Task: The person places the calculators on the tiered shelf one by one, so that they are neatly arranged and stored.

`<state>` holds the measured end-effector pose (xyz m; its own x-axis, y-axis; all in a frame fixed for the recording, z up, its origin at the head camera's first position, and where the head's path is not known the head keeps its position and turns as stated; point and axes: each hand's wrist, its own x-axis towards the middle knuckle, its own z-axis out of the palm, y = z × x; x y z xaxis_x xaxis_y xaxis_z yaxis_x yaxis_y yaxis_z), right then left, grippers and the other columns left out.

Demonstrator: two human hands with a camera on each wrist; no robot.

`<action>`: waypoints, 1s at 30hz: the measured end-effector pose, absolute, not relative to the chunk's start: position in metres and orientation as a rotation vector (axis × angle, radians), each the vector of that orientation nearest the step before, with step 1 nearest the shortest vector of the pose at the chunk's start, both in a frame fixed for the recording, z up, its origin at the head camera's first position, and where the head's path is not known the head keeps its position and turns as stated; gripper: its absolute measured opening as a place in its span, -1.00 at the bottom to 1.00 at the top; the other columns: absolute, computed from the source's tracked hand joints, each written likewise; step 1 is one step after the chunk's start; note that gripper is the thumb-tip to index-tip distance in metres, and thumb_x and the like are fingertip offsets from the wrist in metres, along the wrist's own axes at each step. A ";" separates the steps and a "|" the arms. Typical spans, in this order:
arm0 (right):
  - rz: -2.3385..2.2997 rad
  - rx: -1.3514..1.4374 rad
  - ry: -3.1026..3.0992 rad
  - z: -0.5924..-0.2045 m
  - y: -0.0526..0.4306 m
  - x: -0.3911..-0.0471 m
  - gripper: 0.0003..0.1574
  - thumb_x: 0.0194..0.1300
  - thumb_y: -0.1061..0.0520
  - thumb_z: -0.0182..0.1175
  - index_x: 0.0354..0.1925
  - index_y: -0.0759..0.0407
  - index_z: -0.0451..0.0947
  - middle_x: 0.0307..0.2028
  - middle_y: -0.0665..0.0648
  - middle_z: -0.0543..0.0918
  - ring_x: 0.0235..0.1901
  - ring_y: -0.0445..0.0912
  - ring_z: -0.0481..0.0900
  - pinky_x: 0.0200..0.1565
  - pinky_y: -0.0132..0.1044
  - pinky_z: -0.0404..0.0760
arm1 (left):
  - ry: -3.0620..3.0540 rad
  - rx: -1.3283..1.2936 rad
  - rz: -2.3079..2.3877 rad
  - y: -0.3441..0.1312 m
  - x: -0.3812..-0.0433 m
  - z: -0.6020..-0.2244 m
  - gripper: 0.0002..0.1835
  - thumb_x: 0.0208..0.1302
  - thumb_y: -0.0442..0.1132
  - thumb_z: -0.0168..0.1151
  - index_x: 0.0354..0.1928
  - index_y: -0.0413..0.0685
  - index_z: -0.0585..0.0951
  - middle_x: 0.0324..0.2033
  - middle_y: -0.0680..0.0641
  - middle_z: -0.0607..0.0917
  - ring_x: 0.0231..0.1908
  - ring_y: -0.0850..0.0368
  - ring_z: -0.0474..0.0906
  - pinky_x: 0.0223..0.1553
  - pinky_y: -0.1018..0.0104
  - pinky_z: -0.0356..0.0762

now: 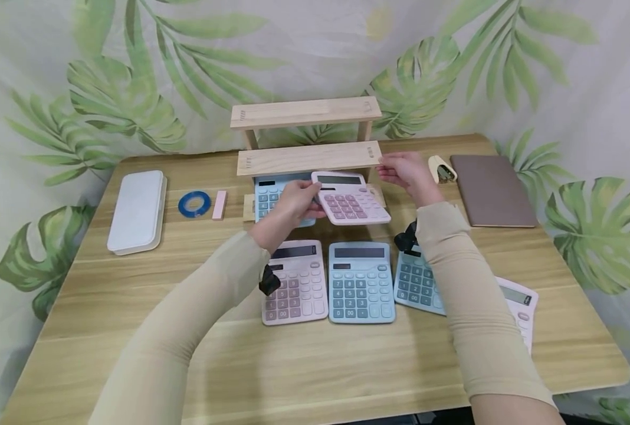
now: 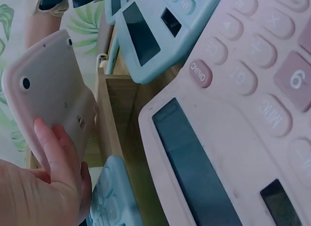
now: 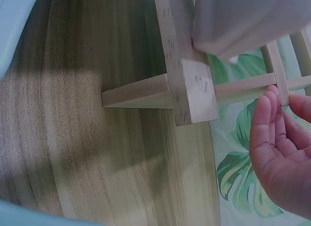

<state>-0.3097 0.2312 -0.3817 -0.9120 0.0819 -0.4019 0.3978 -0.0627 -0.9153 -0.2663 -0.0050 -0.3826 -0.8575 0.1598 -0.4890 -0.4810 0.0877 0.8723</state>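
My left hand (image 1: 295, 203) grips a pink calculator (image 1: 353, 205) by its left edge, thumb on top and fingers beneath. It is tilted in front of a tiered wooden rack (image 1: 309, 158); its pale underside shows in the left wrist view. A blue calculator (image 1: 266, 192) lies on the rack's lowest tier, partly hidden by the left hand. At the right end of the middle board, my right hand (image 1: 407, 171) pinches the wood between thumb and fingers, as the right wrist view also shows.
Nearer me lie another pink calculator (image 1: 295, 295), a blue one (image 1: 361, 289), and two more partly under the right forearm. Left of the rack are a white case (image 1: 137, 209), blue tape roll (image 1: 206, 203) and pink eraser-like block (image 1: 219, 205). A brown notebook (image 1: 490, 189) lies right.
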 end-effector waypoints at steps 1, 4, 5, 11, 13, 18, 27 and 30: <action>-2.074 0.522 1.984 -0.382 0.231 -0.310 -0.45 0.29 0.25 0.09 0.22 0.39 0.30 -0.56 0.04 0.66 -0.54 -0.20 0.63 -0.35 -0.46 0.68 | 1.902 -0.323 1.824 -0.004 -0.266 -0.382 -0.45 0.41 -0.14 -0.08 0.37 -0.15 0.14 0.01 -0.31 0.54 -0.54 0.15 0.57 -0.34 0.31 0.71; -2.070 0.521 1.978 -0.382 0.230 -0.310 -0.45 0.29 0.24 0.10 0.22 0.38 0.30 -0.56 0.04 0.66 -0.52 -0.19 0.63 -0.33 -0.45 0.68 | 1.852 -0.326 1.867 -0.003 -0.261 -0.379 -0.48 0.38 -0.23 -0.02 0.33 -0.18 0.19 0.02 -0.30 0.56 -0.51 0.19 0.58 -0.34 0.35 0.70; -2.068 0.521 1.976 -0.382 0.230 -0.310 -0.44 0.29 0.24 0.11 0.22 0.38 0.30 -0.56 0.04 0.66 -0.52 -0.19 0.64 -0.32 -0.44 0.68 | 1.843 -0.312 1.880 -0.002 -0.258 -0.378 -0.49 0.35 -0.27 0.01 0.30 -0.19 0.21 0.02 -0.29 0.56 -0.49 0.20 0.58 -0.35 0.39 0.69; -2.081 0.514 1.969 -0.381 0.231 -0.308 -0.45 0.30 0.26 0.07 0.23 0.39 0.28 -0.58 0.02 0.66 -0.56 -0.22 0.62 -0.36 -0.46 0.67 | 1.938 -0.139 1.896 0.008 -0.236 -0.373 -0.31 0.15 -0.43 0.15 0.33 -0.24 0.16 0.08 -0.22 0.49 -0.19 0.14 0.56 -0.12 0.41 0.64; -2.082 0.517 1.964 -0.381 0.232 -0.308 -0.45 0.31 0.25 0.06 0.23 0.39 0.28 -0.58 0.02 0.66 -0.56 -0.22 0.62 -0.35 -0.46 0.67 | 2.007 -0.100 1.873 0.011 -0.230 -0.374 -0.22 0.09 -0.45 0.18 0.37 -0.19 0.10 0.12 -0.20 0.48 -0.07 0.09 0.54 -0.01 0.35 0.60; -2.076 0.539 1.965 -0.380 0.231 -0.307 -0.47 0.30 0.25 0.08 0.21 0.37 0.32 -0.53 0.04 0.66 -0.52 -0.20 0.63 -0.30 -0.44 0.68 | 2.148 -0.040 1.847 0.013 -0.225 -0.386 -0.25 0.07 -0.52 0.20 0.35 -0.14 0.22 0.23 -0.14 0.41 0.11 0.05 0.48 0.06 0.35 0.57; -2.073 0.536 1.978 -0.380 0.230 -0.308 -0.49 0.30 0.25 0.07 0.20 0.38 0.33 -0.54 0.04 0.66 -0.53 -0.20 0.63 -0.31 -0.44 0.68 | 2.484 0.122 1.611 0.015 -0.223 -0.402 -0.33 0.09 -0.40 0.26 0.29 -0.17 0.31 0.37 -0.28 0.05 0.27 -0.12 0.25 0.25 0.21 0.42; -2.071 0.531 1.990 -0.381 0.231 -0.308 -0.49 0.31 0.24 0.07 0.19 0.38 0.33 -0.53 0.04 0.66 -0.52 -0.20 0.63 -0.30 -0.44 0.68 | 2.573 0.200 1.478 0.017 -0.220 -0.404 -0.20 -0.01 -0.27 0.39 0.32 -0.06 0.28 0.40 -0.29 -0.09 0.37 -0.19 0.02 0.40 0.13 0.16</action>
<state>-0.3083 0.2310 -0.3807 -0.9103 0.0893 -0.4041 0.4003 -0.0584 -0.9145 -0.2196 0.0175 -0.4039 -0.9770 0.1985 -0.0786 0.0321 0.5007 0.8650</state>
